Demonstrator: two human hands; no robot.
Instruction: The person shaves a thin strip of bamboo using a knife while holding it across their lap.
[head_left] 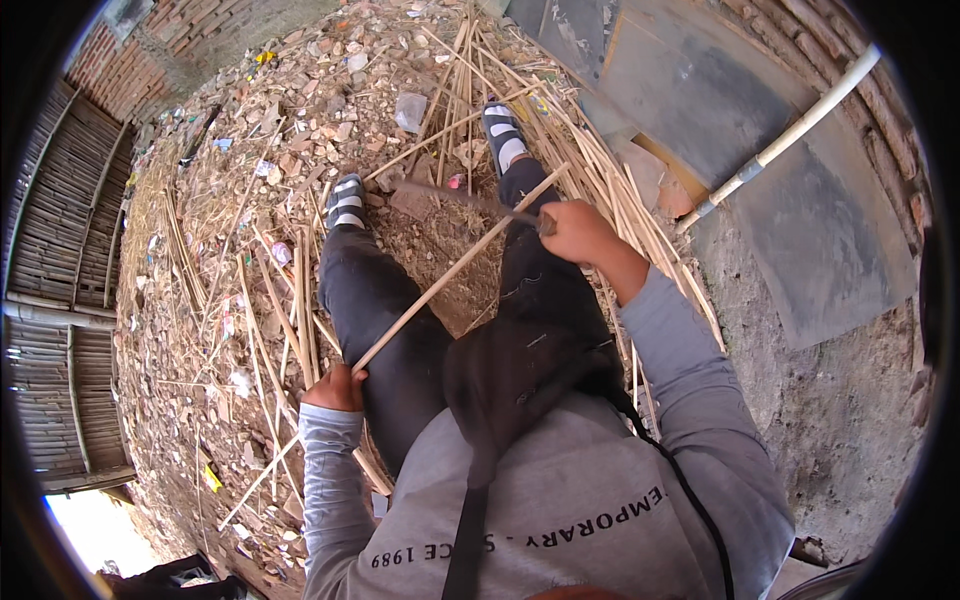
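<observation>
My left hand (337, 389) is closed around a long, thin bamboo strip (450, 276) beside my left thigh. The strip slants up and to the right across my legs, its far end past my right knee. My right hand (580, 236) grips the handle of a long knife (465, 200). Its dark, brownish blade points left over the gap between my shins, slightly blurred. The blade crosses the strip near my right hand; whether they touch I cannot tell.
Bamboo strips (630, 215) lie in a heap along my right leg, with others (275, 330) at my left. Broken brick and litter (300, 120) cover the ground. Dark sheets (700, 90) and a pale pole (780, 140) stand at the right, a bamboo wall (60, 220) at the left.
</observation>
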